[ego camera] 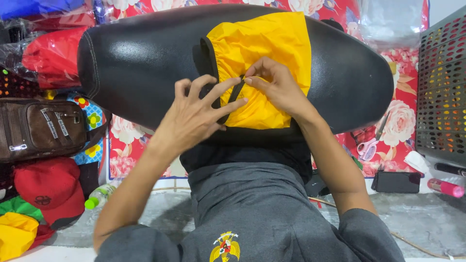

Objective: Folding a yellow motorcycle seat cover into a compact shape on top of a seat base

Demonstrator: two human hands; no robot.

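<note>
red floral cloth (393, 121) covers the ground behind a long black motorcycle seat (141, 63), which lies across the person's lap so both hands can reach its middle. a yellow fabric cover (262, 43) with a black elastic edge is wrapped over the seat's mid-section. the left hand (191, 116) lies spread on the seat, its fingertips pressing the yellow fabric flat — it pins the cloth rather than closing on it. the right hand (276, 85) pinches a fold of the same fabric beside a short black strap (236, 90), fingers drawn narrow around it. a brown bag (41, 128) and red cap (48, 189) sit at the left; pink-handled scissors (369, 143), a dark phone (395, 182) and a perforated basket (441, 97) sit at the right.
</note>
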